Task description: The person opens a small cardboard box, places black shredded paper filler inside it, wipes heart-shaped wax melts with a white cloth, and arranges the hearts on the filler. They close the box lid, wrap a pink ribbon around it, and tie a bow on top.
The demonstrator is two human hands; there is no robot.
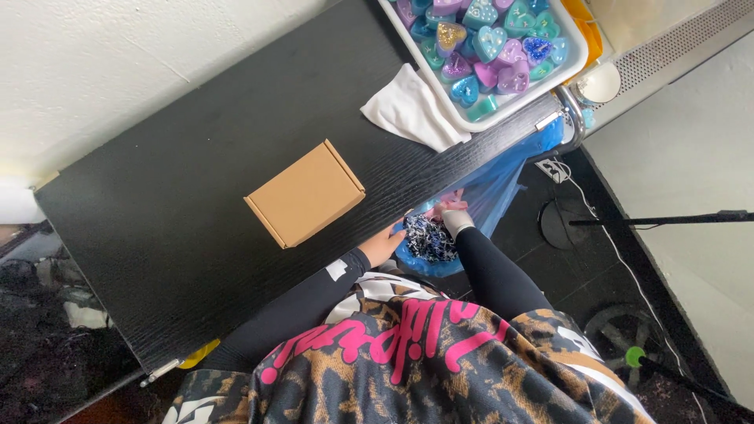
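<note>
A closed brown cardboard box (305,194) lies on the black table (181,204). My left hand (382,245) rests at the table's near edge, just right of the box, touching a black-and-white patterned cloth (428,237) inside a blue plastic bag (491,184). My right hand (453,216) reaches down into the same bag, its fingers closed on something pink; only its back shows. The bag hangs below the table's edge.
A white tray (577,55) full of heart-shaped pieces in blue, purple and teal stands at the table's far right end. A white cloth (408,110) lies beside it. A tripod leg (667,221) and cable cross the dark floor at right.
</note>
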